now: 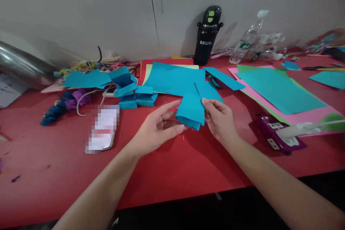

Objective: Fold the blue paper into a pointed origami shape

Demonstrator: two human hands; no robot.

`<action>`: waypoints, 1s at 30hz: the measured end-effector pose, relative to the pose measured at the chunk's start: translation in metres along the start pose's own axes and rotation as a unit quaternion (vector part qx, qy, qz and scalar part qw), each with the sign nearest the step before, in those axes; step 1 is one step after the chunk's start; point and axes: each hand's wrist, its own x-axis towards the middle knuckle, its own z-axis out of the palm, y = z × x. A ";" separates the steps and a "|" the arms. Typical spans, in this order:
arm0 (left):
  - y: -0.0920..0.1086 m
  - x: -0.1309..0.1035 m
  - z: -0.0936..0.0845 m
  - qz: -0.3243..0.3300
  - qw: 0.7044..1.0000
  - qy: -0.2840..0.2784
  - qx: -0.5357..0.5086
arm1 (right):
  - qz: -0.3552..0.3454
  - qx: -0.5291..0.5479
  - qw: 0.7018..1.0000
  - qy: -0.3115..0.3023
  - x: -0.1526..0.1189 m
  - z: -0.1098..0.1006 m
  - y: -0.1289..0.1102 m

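Observation:
A folded piece of blue paper (191,110) is held above the red table, its layers bending over into a loose curve. My right hand (219,116) pinches its right edge between thumb and fingers. At its left side is my left hand (159,125), thumb and fingers curved apart around the edge; the thumb tip meets the paper's lower left corner. Behind them lie flat blue sheets (175,77) on red and pale yellow paper. Folded blue paper pieces (134,93) stand to the left of these sheets.
A phone (104,129) lies at left near purple and blue crafted flowers (66,104). A black bottle (207,39) and clear plastic bottles (249,37) stand by the wall. At right are coloured sheets (283,90) and a purple power strip (280,136) with a white plug.

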 end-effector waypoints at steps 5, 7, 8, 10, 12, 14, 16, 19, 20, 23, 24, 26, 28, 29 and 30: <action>-0.004 0.004 0.006 -0.026 0.998 0.057 0.029 | -0.017 -0.031 0.999 -0.010 -0.002 0.000 0.001; -0.007 0.005 0.007 -0.030 0.996 0.076 0.038 | -0.025 -0.046 0.999 -0.012 -0.003 0.001 0.001; -0.008 0.005 0.007 -0.026 0.995 0.088 0.045 | -0.026 -0.049 0.998 -0.013 -0.004 0.002 0.001; -0.012 0.005 0.006 -0.005 0.991 0.116 0.070 | -0.020 -0.046 0.999 -0.018 -0.005 0.003 0.000; -0.014 0.005 0.002 0.017 0.984 0.146 0.097 | -0.003 -0.031 0.999 -0.029 -0.007 0.005 -0.001; -0.013 0.004 -0.003 0.020 0.983 0.159 0.091 | 0.016 -0.021 0.998 -0.049 -0.009 0.007 -0.003; -0.008 0.003 -0.009 0.014 0.989 0.144 0.036 | 0.022 -0.024 0.997 -0.070 -0.011 0.008 -0.004; -0.002 0.003 -0.015 -0.001 0.992 0.117 -0.046 | 0.000 -0.062 0.994 -0.095 -0.014 0.008 -0.006; -0.001 0.003 -0.017 -0.010 0.991 0.123 -0.045 | -0.011 -0.082 0.991 -0.103 -0.015 0.008 -0.006; -0.004 0.005 -0.019 -0.030 0.983 0.176 0.053 | -0.031 -0.141 0.981 -0.133 -0.018 0.010 -0.008; -0.006 0.005 -0.019 -0.032 0.978 0.184 0.093 | -0.034 -0.154 0.978 -0.140 -0.019 0.011 -0.009; -0.010 0.006 -0.020 -0.031 0.971 0.181 0.155 | -0.034 -0.167 0.975 -0.146 -0.020 0.012 -0.011; -0.012 0.006 -0.021 -0.025 0.962 0.181 0.202 | -0.035 -0.169 0.975 -0.140 -0.021 0.013 -0.011; -0.012 0.006 -0.021 -0.022 0.956 0.186 0.225 | -0.036 -0.168 0.976 -0.136 -0.021 0.013 -0.011; -0.011 0.006 -0.022 -0.023 0.951 0.190 0.244 | -0.037 -0.166 0.977 -0.131 -0.021 0.013 -0.011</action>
